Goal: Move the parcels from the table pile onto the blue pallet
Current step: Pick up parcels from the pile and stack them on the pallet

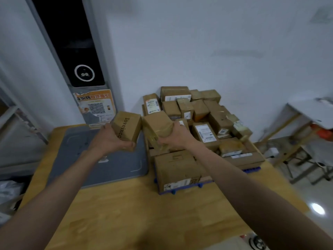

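Note:
My left hand holds a small brown box printed "loveixco" above the grey tray. My right hand grips a taped brown parcel right beside it, at the left edge of the stack. The blue pallet lies on the wooden table, only its front rim showing under a heap of several brown parcels. A large carton sits at the pallet's front.
A grey plastic tray lies on the table left of the pallet. A dark kiosk with a QR poster stands behind it. A white folding table stands at right; white wall behind the stack.

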A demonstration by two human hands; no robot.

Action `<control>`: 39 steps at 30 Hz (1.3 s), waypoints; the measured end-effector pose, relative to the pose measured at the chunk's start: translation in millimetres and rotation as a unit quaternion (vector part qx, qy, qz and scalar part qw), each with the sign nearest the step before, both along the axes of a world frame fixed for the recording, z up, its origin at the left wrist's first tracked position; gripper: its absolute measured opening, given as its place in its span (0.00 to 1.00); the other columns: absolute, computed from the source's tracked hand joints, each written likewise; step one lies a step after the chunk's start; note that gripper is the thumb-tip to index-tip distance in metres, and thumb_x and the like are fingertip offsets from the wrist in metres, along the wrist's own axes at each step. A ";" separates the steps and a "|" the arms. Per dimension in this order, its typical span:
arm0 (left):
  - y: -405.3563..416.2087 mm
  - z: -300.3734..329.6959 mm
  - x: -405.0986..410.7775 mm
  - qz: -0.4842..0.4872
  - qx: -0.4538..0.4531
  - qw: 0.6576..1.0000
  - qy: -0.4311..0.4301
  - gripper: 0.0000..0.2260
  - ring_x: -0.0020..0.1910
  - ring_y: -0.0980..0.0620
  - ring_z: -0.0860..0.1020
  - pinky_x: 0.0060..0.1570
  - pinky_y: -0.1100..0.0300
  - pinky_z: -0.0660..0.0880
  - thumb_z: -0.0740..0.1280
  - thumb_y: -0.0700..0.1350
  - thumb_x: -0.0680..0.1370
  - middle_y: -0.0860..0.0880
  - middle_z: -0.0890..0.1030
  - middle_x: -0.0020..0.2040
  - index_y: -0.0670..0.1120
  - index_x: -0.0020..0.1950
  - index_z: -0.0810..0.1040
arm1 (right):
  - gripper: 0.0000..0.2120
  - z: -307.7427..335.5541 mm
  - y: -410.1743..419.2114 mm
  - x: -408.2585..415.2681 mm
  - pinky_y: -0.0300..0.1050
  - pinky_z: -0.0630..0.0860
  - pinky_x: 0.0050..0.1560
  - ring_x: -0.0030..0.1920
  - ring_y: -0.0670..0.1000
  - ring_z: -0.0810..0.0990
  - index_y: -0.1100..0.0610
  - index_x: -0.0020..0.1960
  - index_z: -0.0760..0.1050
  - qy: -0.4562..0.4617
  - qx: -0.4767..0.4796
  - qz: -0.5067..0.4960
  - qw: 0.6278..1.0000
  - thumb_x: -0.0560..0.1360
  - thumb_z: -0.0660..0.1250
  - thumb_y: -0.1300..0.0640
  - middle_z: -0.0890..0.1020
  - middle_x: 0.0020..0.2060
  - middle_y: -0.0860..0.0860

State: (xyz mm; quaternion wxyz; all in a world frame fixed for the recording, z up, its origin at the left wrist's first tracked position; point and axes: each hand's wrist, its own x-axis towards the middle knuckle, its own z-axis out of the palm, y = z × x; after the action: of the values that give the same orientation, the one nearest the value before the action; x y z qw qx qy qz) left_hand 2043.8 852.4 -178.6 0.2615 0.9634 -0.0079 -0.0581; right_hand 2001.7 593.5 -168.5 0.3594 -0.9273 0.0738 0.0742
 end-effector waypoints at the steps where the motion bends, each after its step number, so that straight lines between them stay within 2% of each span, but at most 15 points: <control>1: -9.4 0.9 1.5 -0.013 -0.006 1.000 -0.009 0.49 0.55 0.47 0.74 0.48 0.51 0.76 0.79 0.66 0.54 0.47 0.73 0.57 0.43 0.66 0.67 | 0.48 1.4 -8.7 -3.2 0.50 0.76 0.59 0.65 0.55 0.73 0.60 0.73 0.58 -0.001 -0.003 -0.011 1.000 0.64 0.77 0.41 0.73 0.65 0.55; 3: -28.7 2.6 4.0 -0.046 -0.017 0.999 -0.023 0.43 0.50 0.49 0.74 0.41 0.54 0.74 0.78 0.66 0.54 0.49 0.73 0.52 0.44 0.60 0.70 | 0.50 3.3 -26.5 -9.7 0.49 0.75 0.56 0.64 0.55 0.73 0.59 0.74 0.57 0.002 -0.008 -0.039 0.999 0.63 0.78 0.40 0.73 0.65 0.55; 4: -38.9 2.8 5.5 -0.063 -0.023 0.998 -0.019 0.42 0.50 0.49 0.75 0.42 0.53 0.76 0.78 0.66 0.54 0.47 0.75 0.51 0.44 0.59 0.71 | 0.50 3.6 -35.9 -12.6 0.50 0.76 0.57 0.64 0.55 0.73 0.59 0.73 0.58 0.006 -0.013 -0.053 0.998 0.63 0.78 0.39 0.73 0.64 0.54; 7: -69.2 2.7 8.8 -0.085 -0.024 0.996 -0.012 0.44 0.53 0.48 0.75 0.48 0.52 0.76 0.78 0.66 0.55 0.46 0.75 0.55 0.43 0.62 0.71 | 0.47 4.4 -65.1 -19.8 0.51 0.78 0.51 0.58 0.54 0.75 0.59 0.71 0.60 0.007 -0.028 -0.080 0.996 0.63 0.77 0.38 0.74 0.59 0.52; 9: -90.1 3.3 9.2 -0.085 -0.021 0.996 -0.010 0.46 0.52 0.50 0.73 0.44 0.55 0.74 0.78 0.66 0.55 0.49 0.73 0.54 0.43 0.64 0.68 | 0.45 4.9 -85.7 -23.3 0.46 0.75 0.43 0.53 0.51 0.74 0.59 0.69 0.61 0.001 -0.033 -0.091 0.995 0.63 0.77 0.38 0.73 0.54 0.50; 11: -112.2 3.5 8.9 -0.091 -0.012 0.996 -0.016 0.48 0.51 0.51 0.71 0.42 0.56 0.71 0.78 0.67 0.55 0.49 0.72 0.54 0.43 0.66 0.66 | 0.44 4.0 -107.1 -25.6 0.43 0.74 0.40 0.52 0.51 0.73 0.59 0.69 0.62 -0.003 -0.040 -0.099 0.994 0.64 0.76 0.39 0.73 0.55 0.51; 15: -157.0 -0.6 12.0 -0.101 0.005 0.995 -0.014 0.51 0.56 0.48 0.73 0.47 0.54 0.75 0.77 0.68 0.55 0.46 0.73 0.60 0.43 0.69 0.64 | 0.43 -3.1 -151.7 -22.2 0.49 0.76 0.49 0.57 0.54 0.73 0.59 0.69 0.62 0.001 -0.052 -0.111 0.992 0.65 0.75 0.39 0.73 0.60 0.55; 19: -210.9 -6.3 19.0 -0.097 0.008 0.995 -0.009 0.52 0.61 0.46 0.72 0.56 0.47 0.76 0.77 0.69 0.55 0.45 0.72 0.64 0.44 0.70 0.64 | 0.46 -15.2 -205.9 -11.3 0.44 0.71 0.46 0.53 0.51 0.71 0.60 0.72 0.59 0.004 -0.029 -0.105 0.994 0.65 0.76 0.40 0.73 0.60 0.53; 21: -241.0 -11.0 21.5 -0.075 -0.014 0.997 0.004 0.51 0.59 0.47 0.72 0.54 0.50 0.75 0.78 0.68 0.55 0.46 0.73 0.62 0.44 0.70 0.65 | 0.47 -20.1 -238.9 -4.0 0.45 0.72 0.46 0.55 0.53 0.73 0.60 0.72 0.59 0.006 -0.023 -0.096 0.995 0.64 0.76 0.39 0.73 0.61 0.54; 24: -286.7 -17.0 23.9 -0.041 0.008 0.999 0.003 0.51 0.55 0.49 0.71 0.47 0.54 0.71 0.77 0.69 0.55 0.47 0.73 0.61 0.43 0.69 0.65 | 0.48 -25.6 -288.4 10.5 0.43 0.72 0.41 0.51 0.50 0.74 0.59 0.73 0.59 -0.001 -0.007 -0.081 0.997 0.64 0.77 0.39 0.74 0.56 0.50; 26: -314.8 -19.7 25.8 -0.022 0.001 1.000 0.013 0.54 0.55 0.49 0.71 0.49 0.52 0.72 0.76 0.70 0.53 0.46 0.72 0.63 0.42 0.69 0.63 | 0.50 -29.0 -317.6 20.6 0.45 0.74 0.45 0.51 0.50 0.73 0.58 0.75 0.57 -0.009 0.016 -0.070 0.997 0.64 0.77 0.40 0.73 0.54 0.48; 28: -339.4 -21.3 27.4 -0.005 -0.010 1.000 0.022 0.56 0.59 0.47 0.72 0.53 0.49 0.75 0.77 0.70 0.52 0.46 0.71 0.64 0.42 0.70 0.62 | 0.50 -31.3 -341.8 30.1 0.47 0.76 0.50 0.55 0.51 0.74 0.57 0.75 0.57 -0.014 0.024 -0.057 0.998 0.64 0.78 0.40 0.73 0.57 0.49; 31: -369.4 -21.2 31.1 0.020 0.007 1.000 0.013 0.55 0.58 0.48 0.71 0.48 0.53 0.73 0.77 0.70 0.54 0.44 0.70 0.64 0.41 0.70 0.62 | 0.47 -33.9 -369.6 47.7 0.52 0.77 0.59 0.62 0.55 0.74 0.58 0.73 0.61 -0.016 0.024 -0.036 0.999 0.64 0.78 0.40 0.73 0.64 0.53; 37: -412.9 -11.7 50.0 0.053 0.049 0.997 0.009 0.53 0.63 0.45 0.71 0.51 0.51 0.73 0.77 0.68 0.58 0.43 0.70 0.67 0.41 0.72 0.63 | 0.50 -27.2 -411.7 97.2 0.54 0.77 0.61 0.64 0.56 0.74 0.62 0.74 0.59 -0.028 0.027 -0.048 0.998 0.64 0.76 0.37 0.73 0.65 0.56; 39: -423.4 -6.8 60.8 0.058 0.050 0.997 0.008 0.52 0.63 0.45 0.72 0.51 0.52 0.73 0.77 0.68 0.58 0.43 0.71 0.66 0.41 0.72 0.62 | 0.51 -24.3 -424.6 116.4 0.52 0.78 0.57 0.63 0.56 0.73 0.63 0.74 0.58 -0.030 0.045 -0.067 0.996 0.64 0.77 0.38 0.71 0.66 0.56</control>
State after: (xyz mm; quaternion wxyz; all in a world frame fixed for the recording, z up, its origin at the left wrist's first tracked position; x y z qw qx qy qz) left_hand 2104.6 429.0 -185.5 0.2158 0.9736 0.0528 -0.0513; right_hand 2118.1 169.0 -192.8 0.4069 -0.9050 0.1215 0.0249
